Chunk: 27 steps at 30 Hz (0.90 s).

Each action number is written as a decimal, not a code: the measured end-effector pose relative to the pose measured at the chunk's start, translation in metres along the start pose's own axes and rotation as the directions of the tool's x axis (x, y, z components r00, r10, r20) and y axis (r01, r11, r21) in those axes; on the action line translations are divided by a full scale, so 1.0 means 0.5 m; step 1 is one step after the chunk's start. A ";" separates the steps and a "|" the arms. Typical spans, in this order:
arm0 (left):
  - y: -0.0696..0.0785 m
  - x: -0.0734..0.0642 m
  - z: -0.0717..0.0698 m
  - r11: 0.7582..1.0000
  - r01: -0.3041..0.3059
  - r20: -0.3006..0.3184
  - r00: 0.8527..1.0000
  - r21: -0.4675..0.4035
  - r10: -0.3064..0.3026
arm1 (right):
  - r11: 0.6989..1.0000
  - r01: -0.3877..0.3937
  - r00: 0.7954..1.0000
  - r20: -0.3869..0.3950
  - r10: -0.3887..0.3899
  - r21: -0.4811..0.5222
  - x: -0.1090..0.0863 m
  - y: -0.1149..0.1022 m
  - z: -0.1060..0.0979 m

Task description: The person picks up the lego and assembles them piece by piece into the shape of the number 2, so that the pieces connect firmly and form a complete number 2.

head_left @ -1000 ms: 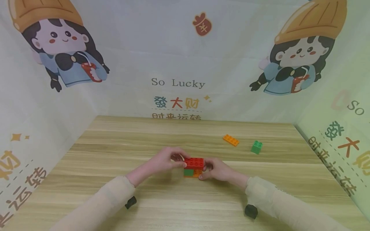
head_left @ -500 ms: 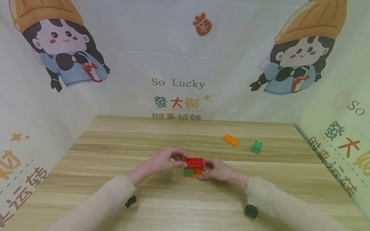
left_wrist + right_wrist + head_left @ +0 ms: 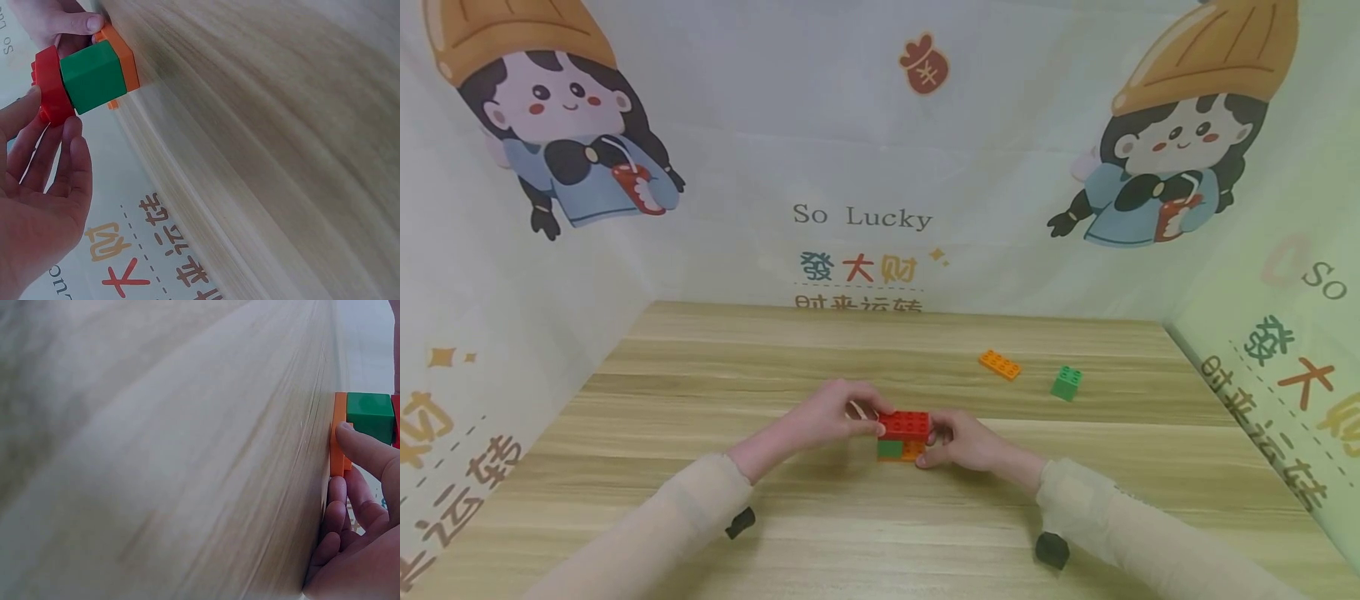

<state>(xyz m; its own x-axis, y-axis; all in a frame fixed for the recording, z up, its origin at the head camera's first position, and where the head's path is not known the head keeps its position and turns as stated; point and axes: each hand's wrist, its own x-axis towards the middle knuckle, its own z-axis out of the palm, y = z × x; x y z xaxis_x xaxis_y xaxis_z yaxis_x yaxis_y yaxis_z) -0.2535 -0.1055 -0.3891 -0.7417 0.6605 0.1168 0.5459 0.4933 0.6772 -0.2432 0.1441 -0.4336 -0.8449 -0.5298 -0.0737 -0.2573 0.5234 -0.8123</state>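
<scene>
Left hand (image 3: 837, 414) pinches red brick (image 3: 905, 427) atop green block (image 3: 95, 76), right hand (image 3: 964, 442) grips orange plate (image 3: 127, 60) beneath that block, the step apparently being seating, next calling for firm downward pressure.

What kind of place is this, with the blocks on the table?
Probably a little play or filming corner: cartoon walls on three sides of a table, and a stack of toy blocks.

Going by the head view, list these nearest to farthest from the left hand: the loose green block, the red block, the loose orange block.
From the left hand:
1. Red block: in its grip, immediately right.
2. Loose orange block: farther right, toward the back.
3. Loose green block: farthest right.
</scene>
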 end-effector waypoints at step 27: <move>-0.003 -0.007 0.006 1.000 0.014 -0.031 0.999 0.010 -0.014 | 0.999 -0.027 1.000 0.000 0.027 0.027 0.000 -0.003 0.001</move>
<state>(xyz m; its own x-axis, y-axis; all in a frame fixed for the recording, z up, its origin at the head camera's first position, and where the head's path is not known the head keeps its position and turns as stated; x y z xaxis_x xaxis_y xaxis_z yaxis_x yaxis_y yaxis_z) -0.2507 -0.1067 -0.3925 -0.7608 0.6358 0.1302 0.5395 0.5081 0.6714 -0.2424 0.1430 -0.4327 -0.8515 -0.5155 -0.0954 -0.2220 0.5193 -0.8252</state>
